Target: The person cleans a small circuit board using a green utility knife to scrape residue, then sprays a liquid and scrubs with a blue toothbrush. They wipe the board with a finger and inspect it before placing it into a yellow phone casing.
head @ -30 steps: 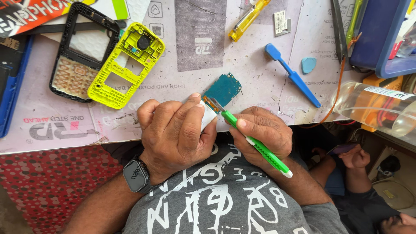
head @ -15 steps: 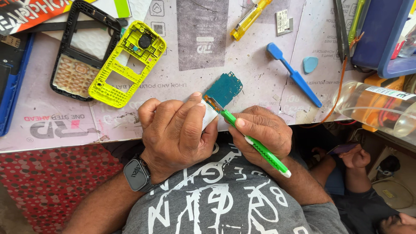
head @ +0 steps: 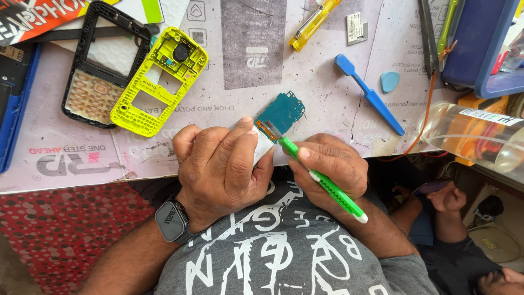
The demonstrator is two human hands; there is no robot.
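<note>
My left hand [head: 221, 166] presses down on a small teal circuit board [head: 283, 113] with a white display part under the fingers, at the near edge of the work mat. My right hand [head: 333, 169] grips a green and white pen-shaped tool [head: 322, 180], its metal tip touching the board's near end beside an orange flex strip. A dark watch sits on my left wrist [head: 170, 220].
A yellow-green phone frame [head: 158, 82] and a black keypad housing [head: 101, 65] lie at the far left. A blue brush [head: 371, 95], a blue pick [head: 389, 81], a yellow screwdriver [head: 314, 23] and a blue tray [head: 480, 43] lie at the right. Another person's hand [head: 447, 198] is lower right.
Almost nothing has moved. Both hands stay on the board and the tool, with only a slight shift of the tool's tip along the board.
</note>
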